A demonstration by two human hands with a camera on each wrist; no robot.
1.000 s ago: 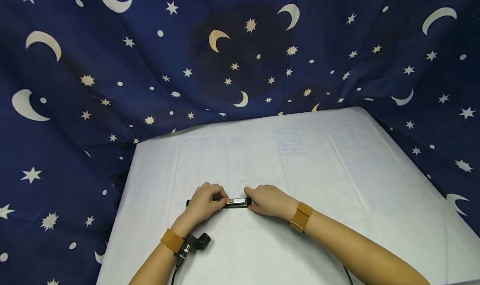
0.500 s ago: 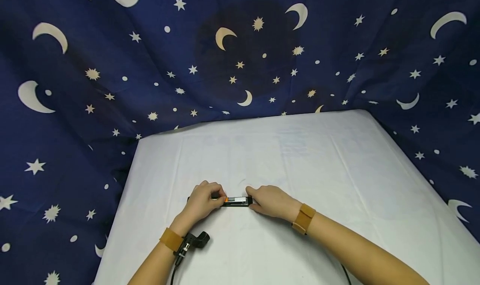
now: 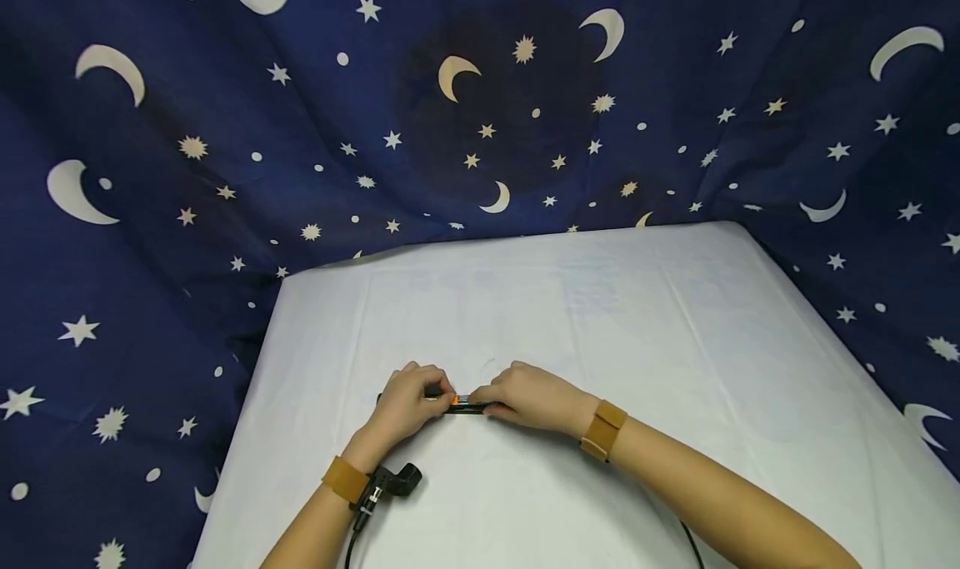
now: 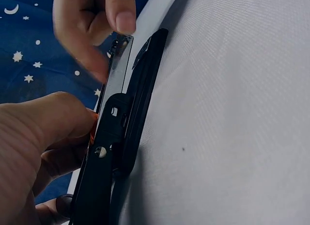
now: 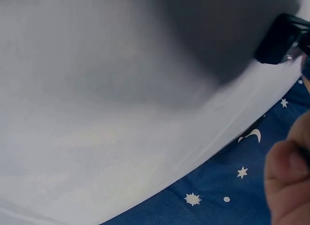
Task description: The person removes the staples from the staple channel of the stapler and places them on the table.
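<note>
A black stapler (image 3: pixel 467 410) lies across the near part of the white table, its upper arm swung back so the metal staple channel (image 4: pixel 118 72) shows above the black base (image 4: pixel 143 99). My left hand (image 3: pixel 407 401) holds it at the left, thumb and fingertips pinching an orange piece (image 4: pixel 93 126) at the channel. From the right, my right hand (image 3: pixel 534 396) reaches over the channel's front end with curled fingers. In the left wrist view its thumb (image 4: pixel 125 22) is right at the channel tip and a blurred finger lies along the far side. The right wrist view catches only curled fingers (image 5: pixel 288 164).
A white cloth covers the table (image 3: pixel 600 336). A dark blue curtain (image 3: pixel 420 136) with moons and stars hangs behind and at both sides. The left wrist wears a black camera (image 3: pixel 401 479) with a cable; brown straps (image 3: pixel 603 430) circle both wrists.
My right hand has slid left from the stapler's right end, its fingers now over the channel close to the orange piece. The left hand keeps its pinch. The head view has shifted slightly.
</note>
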